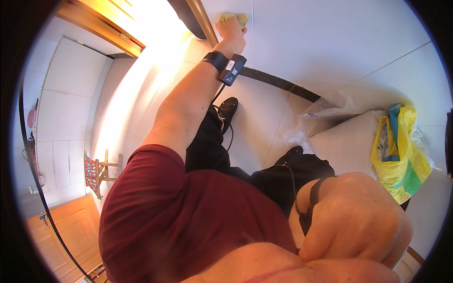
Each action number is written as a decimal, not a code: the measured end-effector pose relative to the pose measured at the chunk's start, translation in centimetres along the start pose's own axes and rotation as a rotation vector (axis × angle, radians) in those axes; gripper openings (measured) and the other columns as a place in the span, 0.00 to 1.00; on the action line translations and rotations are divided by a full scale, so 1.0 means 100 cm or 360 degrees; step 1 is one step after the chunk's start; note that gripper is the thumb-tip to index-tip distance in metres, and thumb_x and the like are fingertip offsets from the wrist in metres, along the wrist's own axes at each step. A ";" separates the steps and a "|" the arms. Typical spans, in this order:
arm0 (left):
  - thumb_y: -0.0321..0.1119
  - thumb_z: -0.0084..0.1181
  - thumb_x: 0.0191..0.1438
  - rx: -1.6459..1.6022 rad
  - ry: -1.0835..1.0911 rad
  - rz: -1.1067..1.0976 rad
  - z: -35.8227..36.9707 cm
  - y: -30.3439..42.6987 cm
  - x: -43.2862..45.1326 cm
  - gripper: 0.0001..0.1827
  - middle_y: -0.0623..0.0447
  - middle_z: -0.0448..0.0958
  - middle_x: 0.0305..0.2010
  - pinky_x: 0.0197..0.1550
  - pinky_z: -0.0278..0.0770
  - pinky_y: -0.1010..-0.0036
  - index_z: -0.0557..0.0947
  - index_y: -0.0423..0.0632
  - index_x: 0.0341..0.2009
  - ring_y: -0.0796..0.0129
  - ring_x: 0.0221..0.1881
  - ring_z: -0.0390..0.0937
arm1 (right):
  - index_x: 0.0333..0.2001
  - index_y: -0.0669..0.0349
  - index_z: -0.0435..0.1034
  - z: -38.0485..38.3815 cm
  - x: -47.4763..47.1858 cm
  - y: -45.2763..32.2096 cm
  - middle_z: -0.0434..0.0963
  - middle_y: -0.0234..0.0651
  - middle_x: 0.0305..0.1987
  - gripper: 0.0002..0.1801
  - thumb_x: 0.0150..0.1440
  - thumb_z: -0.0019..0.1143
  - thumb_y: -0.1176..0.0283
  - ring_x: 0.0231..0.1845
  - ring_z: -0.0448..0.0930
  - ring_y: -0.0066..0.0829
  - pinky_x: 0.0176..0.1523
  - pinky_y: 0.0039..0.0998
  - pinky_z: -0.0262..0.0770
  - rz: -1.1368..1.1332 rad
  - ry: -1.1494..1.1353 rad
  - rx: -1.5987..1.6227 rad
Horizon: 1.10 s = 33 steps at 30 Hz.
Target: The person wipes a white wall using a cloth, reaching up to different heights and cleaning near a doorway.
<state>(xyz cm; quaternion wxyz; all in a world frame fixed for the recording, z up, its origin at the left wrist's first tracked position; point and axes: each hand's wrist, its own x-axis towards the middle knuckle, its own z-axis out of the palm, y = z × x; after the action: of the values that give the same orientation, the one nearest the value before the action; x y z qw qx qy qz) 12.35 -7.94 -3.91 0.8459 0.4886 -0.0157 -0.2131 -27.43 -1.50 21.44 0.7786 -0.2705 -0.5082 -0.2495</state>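
Note:
At the top of the view, my left hand [231,33] grips a folded yellow cloth [235,18] and presses it against the white tiled wall [318,32]. A black strap with a small box [233,70] circles that wrist, and a cable runs down from it. Very close to the camera, at lower right, my right hand [357,219] is bent, with a dark strap at its wrist. Its fingers are mostly hidden, so whether it holds anything is unclear.
A wooden door frame edge [203,21] stands just left of the cloth. On the floor at right are a large white sack [347,141] and a yellow plastic bag [400,169]. A folding stool [101,169] and a wooden door [67,233] are at left.

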 end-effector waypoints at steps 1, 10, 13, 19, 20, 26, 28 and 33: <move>0.33 0.50 0.53 -0.0006 -0.0035 0.0074 0.006 0.001 -0.002 0.21 0.46 0.70 0.45 0.28 0.76 0.72 0.60 0.47 0.50 0.63 0.35 0.73 | 0.10 0.62 0.60 0.024 -0.008 0.026 0.59 0.34 0.13 0.14 0.42 0.51 0.84 0.09 0.61 0.29 0.15 0.31 0.64 -0.0487 0.0389 -0.0295; 0.32 0.50 0.53 0.0165 -0.0129 0.0167 -0.006 -0.024 0.010 0.23 0.47 0.66 0.51 0.33 0.77 0.68 0.60 0.50 0.53 0.57 0.44 0.72 | 0.10 0.62 0.58 -0.013 0.006 -0.010 0.61 0.43 0.14 0.14 0.42 0.49 0.83 0.12 0.65 0.37 0.18 0.43 0.66 0.0544 -0.0336 0.0263; 0.30 0.51 0.53 -0.0013 -0.0069 -0.0661 -0.026 -0.055 0.013 0.26 0.47 0.62 0.57 0.36 0.78 0.66 0.58 0.54 0.55 0.55 0.50 0.69 | 0.10 0.62 0.58 -0.013 0.005 -0.009 0.61 0.43 0.14 0.14 0.42 0.49 0.83 0.12 0.65 0.37 0.18 0.42 0.66 0.0546 -0.0308 0.0251; 0.29 0.51 0.52 -0.0303 -0.0049 -0.0419 0.001 -0.056 0.020 0.26 0.48 0.62 0.56 0.37 0.78 0.64 0.58 0.56 0.55 0.55 0.50 0.69 | 0.09 0.62 0.60 0.004 -0.001 0.003 0.58 0.31 0.13 0.14 0.39 0.53 0.86 0.08 0.59 0.24 0.12 0.24 0.62 0.0319 0.0033 -0.0211; 0.29 0.51 0.52 -0.0292 -0.0055 -0.0308 0.022 -0.054 0.004 0.26 0.48 0.63 0.56 0.37 0.78 0.64 0.58 0.55 0.54 0.56 0.49 0.70 | 0.09 0.62 0.60 -0.003 -0.001 0.002 0.59 0.33 0.13 0.13 0.39 0.52 0.85 0.08 0.60 0.26 0.13 0.27 0.62 0.0324 -0.0034 -0.0165; 0.28 0.51 0.51 -0.0023 -0.0240 0.0026 0.016 -0.041 -0.002 0.26 0.47 0.67 0.52 0.34 0.78 0.65 0.58 0.54 0.54 0.58 0.43 0.74 | 0.10 0.62 0.59 -0.020 0.011 0.001 0.60 0.41 0.13 0.13 0.40 0.49 0.84 0.12 0.64 0.35 0.18 0.41 0.66 0.0481 -0.0347 0.0259; 0.29 0.50 0.52 0.0417 0.0317 -0.0291 0.014 -0.058 -0.030 0.25 0.48 0.66 0.54 0.34 0.79 0.65 0.58 0.54 0.54 0.58 0.45 0.73 | 0.09 0.61 0.58 -0.023 0.009 0.001 0.60 0.40 0.13 0.13 0.38 0.50 0.85 0.11 0.63 0.33 0.17 0.39 0.65 0.0507 -0.0281 0.0251; 0.31 0.50 0.53 -0.0027 0.0223 -0.0652 -0.023 -0.046 0.003 0.24 0.47 0.65 0.53 0.34 0.79 0.67 0.58 0.52 0.53 0.59 0.44 0.73 | 0.09 0.62 0.59 0.003 0.003 0.049 0.59 0.33 0.12 0.13 0.37 0.52 0.87 0.08 0.61 0.26 0.13 0.28 0.63 -0.0659 0.0181 -0.0430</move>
<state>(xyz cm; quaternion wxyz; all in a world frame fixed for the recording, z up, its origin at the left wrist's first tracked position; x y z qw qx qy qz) 11.56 -8.13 -8.96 0.7880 0.4882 0.1445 -0.3462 -24.24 2.25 21.03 0.6950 -0.2478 -0.4703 -0.4841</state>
